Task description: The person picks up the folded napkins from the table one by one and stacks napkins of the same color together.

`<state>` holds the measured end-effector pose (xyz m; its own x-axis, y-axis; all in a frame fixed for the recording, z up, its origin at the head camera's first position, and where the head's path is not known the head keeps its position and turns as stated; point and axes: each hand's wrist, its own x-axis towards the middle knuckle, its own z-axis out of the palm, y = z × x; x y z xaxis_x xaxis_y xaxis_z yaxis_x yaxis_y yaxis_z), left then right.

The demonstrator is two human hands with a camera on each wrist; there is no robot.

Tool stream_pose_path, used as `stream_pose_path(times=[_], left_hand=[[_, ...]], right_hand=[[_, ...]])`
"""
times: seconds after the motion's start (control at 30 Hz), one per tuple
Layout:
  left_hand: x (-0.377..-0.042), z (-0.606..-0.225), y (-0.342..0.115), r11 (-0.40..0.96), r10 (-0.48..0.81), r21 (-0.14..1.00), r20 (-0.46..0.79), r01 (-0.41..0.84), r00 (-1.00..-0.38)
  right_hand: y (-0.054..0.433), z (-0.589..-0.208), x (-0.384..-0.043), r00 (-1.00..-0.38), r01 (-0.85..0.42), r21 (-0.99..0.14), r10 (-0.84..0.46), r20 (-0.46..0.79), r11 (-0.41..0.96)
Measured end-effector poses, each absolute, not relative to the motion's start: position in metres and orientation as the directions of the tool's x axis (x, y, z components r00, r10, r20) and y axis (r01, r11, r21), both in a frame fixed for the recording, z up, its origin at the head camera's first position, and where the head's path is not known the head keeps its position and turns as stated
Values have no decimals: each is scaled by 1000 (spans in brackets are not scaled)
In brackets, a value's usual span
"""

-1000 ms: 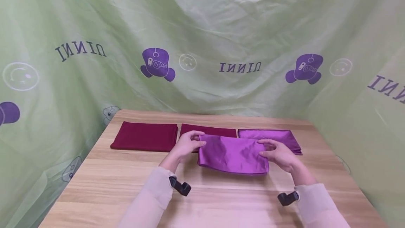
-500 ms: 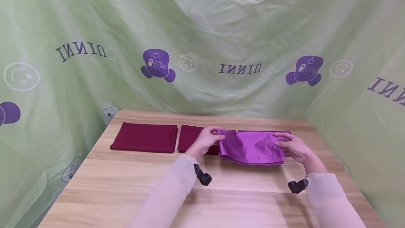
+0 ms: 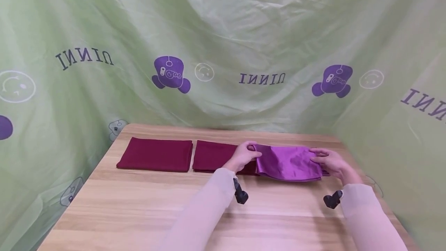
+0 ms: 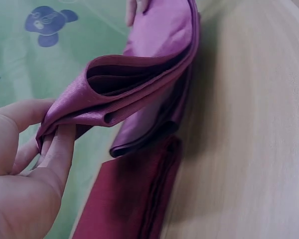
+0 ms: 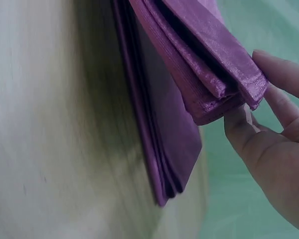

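Observation:
A folded purple satin cloth hangs between both hands, its layers showing at the ends in the wrist views. My left hand pinches its left far corner, thumb on one side and fingers on the other. At the opposite corner my right hand pinches the cloth the same way. Beneath it lies another folded purple cloth, a small gap apart in the right wrist view and mostly hidden in the head view. Left of that, a folded dark red cloth lies partly behind my left hand.
A second folded dark red cloth lies at the far left of the row. All rest along the back of the wooden table. A green printed curtain hangs behind and at both sides.
Both hands have carried the purple cloth to the right and slightly back. It now covers most of the lower purple cloth, and more of the middle dark red cloth shows.

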<state>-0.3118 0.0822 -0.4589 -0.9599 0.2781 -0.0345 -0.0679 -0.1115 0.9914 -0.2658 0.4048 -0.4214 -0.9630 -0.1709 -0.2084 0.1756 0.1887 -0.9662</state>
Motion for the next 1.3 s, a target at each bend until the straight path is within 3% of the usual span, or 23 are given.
stream_pose_path(times=[0.43, 0.9, 1.3], left_hand=[[-320, -472, 113, 51, 302, 999, -2, 14, -953], [-317, -474, 133, 112, 307, 994, -21, 14, -951], [-313, -486, 134, 313, 272, 946, -8, 80, -962]], right_hand=[[432, -437, -272, -976, 147, -962, -123, -179, 231], [443, -448, -279, -984, 96, -935, -112, -141, 342], [445, -458, -278, -998, 32, -748, -22, -63, 663]])
